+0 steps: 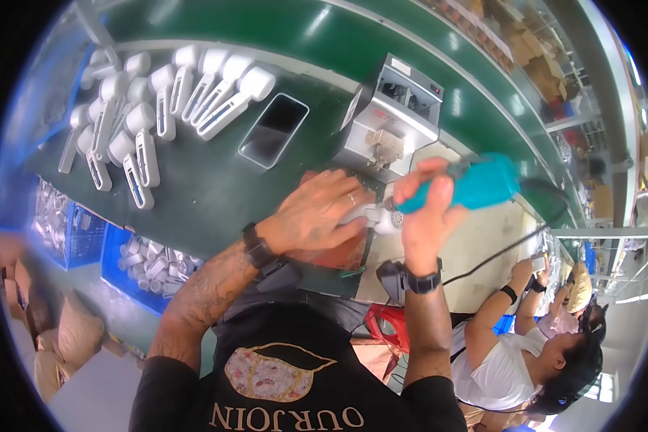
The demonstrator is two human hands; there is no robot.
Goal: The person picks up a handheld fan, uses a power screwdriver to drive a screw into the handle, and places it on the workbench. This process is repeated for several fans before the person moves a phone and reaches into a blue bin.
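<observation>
My right hand (428,205) is wrapped round a teal corded electric screwdriver (479,183), held almost level. Its tip points left, at a white plastic part (387,220) with a round, slotted end. My left hand (324,210) presses that part down over a reddish-brown mat (327,255), fingers closed on it and hiding most of its body. Whether the tip touches a screw cannot be made out. Several white handheld units (227,104), each with a round head and a long slotted handle, lie at the far left of the green bench.
A phone (275,131) lies beyond my left hand. Beyond my right hand stands a grey metal machine (392,119). Blue crates (111,252) of small white parts sit below the bench's left edge. A black cord (500,253) trails down right, towards a co-worker (507,353).
</observation>
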